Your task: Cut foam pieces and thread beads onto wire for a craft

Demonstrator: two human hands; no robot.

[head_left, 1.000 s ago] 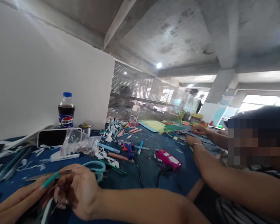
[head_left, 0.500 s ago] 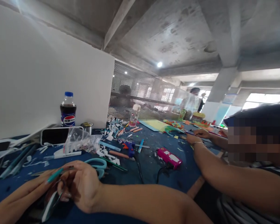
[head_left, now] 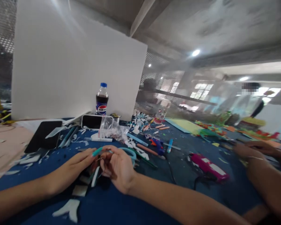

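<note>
My left hand (head_left: 78, 167) and my right hand (head_left: 119, 168) meet low in the head view. Between their fingertips is a bent teal strip (head_left: 97, 152), pinched by my left fingers. The curled fingers of my right hand are closed by the same strip. A white strip (head_left: 95, 178) hangs below them; how it is held is hidden. Light blue scissors handles (head_left: 130, 152) show on the table just behind my right hand. White cut scraps, among them a forked white piece (head_left: 69, 210), lie in front of my left forearm.
Behind my hands are a cola bottle (head_left: 102, 101), phones (head_left: 45, 133) and a plastic bag (head_left: 110, 131). White clippings (head_left: 141, 122) are piled near a tumbler (head_left: 162, 112). A blue glue gun (head_left: 157, 143) and a magenta corded tool (head_left: 209, 167) lie to the right, near a co-worker's arms (head_left: 259, 168).
The view has swung left, so the table and my hands appear further right. The phone and forked white scrap now show fully. Both hands stay together at the teal strip.
</note>
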